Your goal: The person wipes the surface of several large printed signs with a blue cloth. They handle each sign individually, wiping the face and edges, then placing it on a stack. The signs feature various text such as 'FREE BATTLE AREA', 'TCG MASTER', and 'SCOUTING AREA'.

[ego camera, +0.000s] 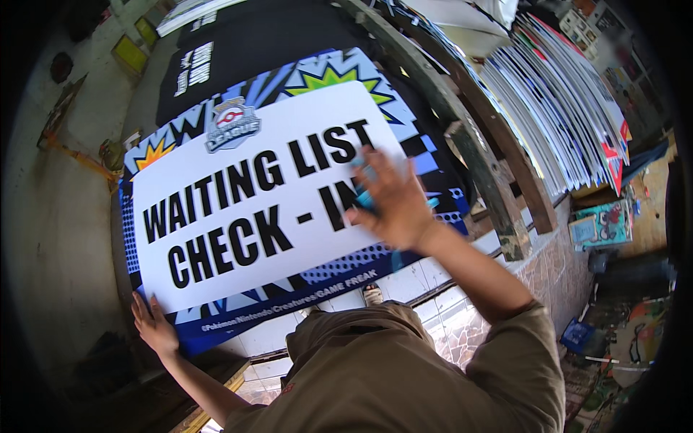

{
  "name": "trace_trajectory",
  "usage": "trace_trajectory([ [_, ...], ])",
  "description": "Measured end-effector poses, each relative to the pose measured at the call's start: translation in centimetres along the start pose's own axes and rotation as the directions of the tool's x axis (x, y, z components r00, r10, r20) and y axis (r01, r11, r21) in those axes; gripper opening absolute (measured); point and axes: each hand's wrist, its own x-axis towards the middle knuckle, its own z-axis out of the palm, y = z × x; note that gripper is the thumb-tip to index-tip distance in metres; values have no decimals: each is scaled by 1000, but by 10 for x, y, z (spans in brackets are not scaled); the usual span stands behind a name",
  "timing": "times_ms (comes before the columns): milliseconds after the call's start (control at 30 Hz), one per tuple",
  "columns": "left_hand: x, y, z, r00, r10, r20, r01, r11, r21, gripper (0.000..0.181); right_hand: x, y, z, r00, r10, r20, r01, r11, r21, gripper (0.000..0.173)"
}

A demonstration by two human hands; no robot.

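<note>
A large printed sign board (260,200) lies before me, with a white panel, bold black writing, a league logo and a blue comic-style border. My left hand (154,325) is at its near left corner, thumb on top and fingers along the edge. Over the right part of the white panel, my right hand (398,203) is blurred, its fingers spread. Light-blue parts of some thing (366,200) show between and beside those fingers. The palm hides most of that thing, and its kind is unclear.
Black printed sheets or boards (260,38) lie beyond the sign. Wooden beams (476,162) run along the right, beside a thick stack of printed boards (557,108). My sandalled foot (372,294) is on the tiled floor (455,330). Clutter (617,346) lies at lower right.
</note>
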Motion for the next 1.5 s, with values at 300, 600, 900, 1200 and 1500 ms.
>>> trace_trajectory([
  [300, -12, 33, -11, 1000, 10, -25, -8, 999, 51, 49, 173, 29, 22, 997, 75, 17, -74, 996, -46, 74],
  [600, -11, 23, -3, 996, -91, -4, 91, 996, 26, 47, 105, -252, 58, 669, -731, -135, 710, 574, 408, 72],
  [900, -13, 34, -15, 1000, -3, -19, 4, 1000, 25, 47, 247, 69, -7, 799, 596, -83, -597, 802, 10, 70],
  [1200, -13, 32, -10, 999, -27, -28, 29, 998, 55, 47, 223, -268, 63, 801, -586, -120, 588, 733, 342, 79],
  [1500, -9, 27, -3, 994, -59, -88, 62, 998, 28, 46, 281, -88, 51, 994, -80, -68, 88, 988, 127, 75],
])
